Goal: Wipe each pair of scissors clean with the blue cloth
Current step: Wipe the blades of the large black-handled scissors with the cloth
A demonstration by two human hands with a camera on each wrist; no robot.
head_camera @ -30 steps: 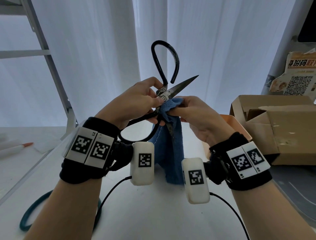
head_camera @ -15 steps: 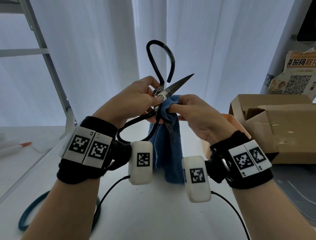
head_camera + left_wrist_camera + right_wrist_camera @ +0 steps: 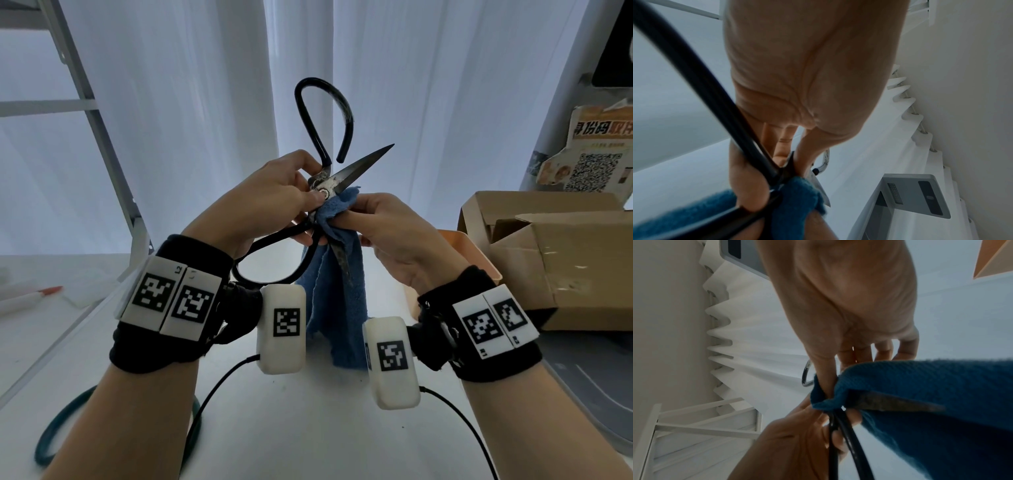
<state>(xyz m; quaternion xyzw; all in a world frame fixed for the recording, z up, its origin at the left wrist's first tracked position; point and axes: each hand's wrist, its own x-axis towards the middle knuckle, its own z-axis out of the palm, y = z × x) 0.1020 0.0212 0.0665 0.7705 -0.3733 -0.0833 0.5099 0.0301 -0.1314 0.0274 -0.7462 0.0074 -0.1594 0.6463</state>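
A large pair of black-handled scissors [image 3: 356, 168] is held up in front of me, spread wide open. One handle loop rises at the top, the other curves down by my left wrist. My left hand [image 3: 274, 198] pinches the scissors at the pivot screw. My right hand [image 3: 380, 222] pinches the blue cloth [image 3: 337, 308] just below the pivot, at the base of the dull lower blade [image 3: 898, 402], which points down against the hanging cloth. The upper blade points up to the right, bare. The left wrist view shows the black handle [image 3: 701, 91] and cloth [image 3: 797, 198] at my fingertips.
An open cardboard box [image 3: 561, 253] stands at the right, with an orange tray [image 3: 472, 253] in front of it. A teal loop [image 3: 65, 431] lies on the white table at the lower left. A pen [image 3: 30, 298] lies far left. White curtains hang behind.
The scissors and both hands have shifted slightly left and tilted. The grips on scissors and cloth have stayed the same.
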